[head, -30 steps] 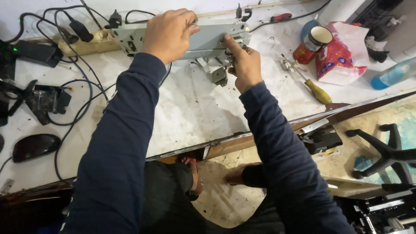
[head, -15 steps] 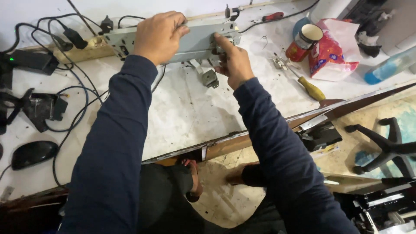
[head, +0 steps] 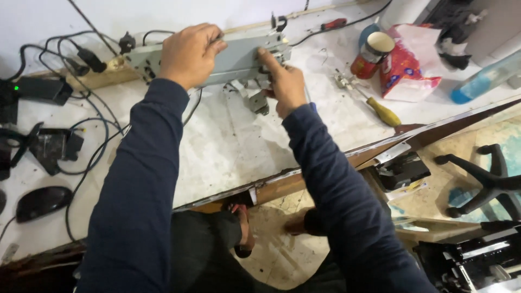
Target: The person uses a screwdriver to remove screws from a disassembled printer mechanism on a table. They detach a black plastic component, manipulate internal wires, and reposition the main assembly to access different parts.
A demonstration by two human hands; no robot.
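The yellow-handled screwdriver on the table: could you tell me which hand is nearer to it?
Right. The right hand grips the grey metal bar's end, just left of the screwdriver; the left hand lies farther left.

Red-pink crumpled packet far right on table, beside red labelled can.

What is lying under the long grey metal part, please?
Under the grey metal part lie the white bench and small metal brackets, near the right hand. The left hand covers its middle, so anything beneath there is hidden.
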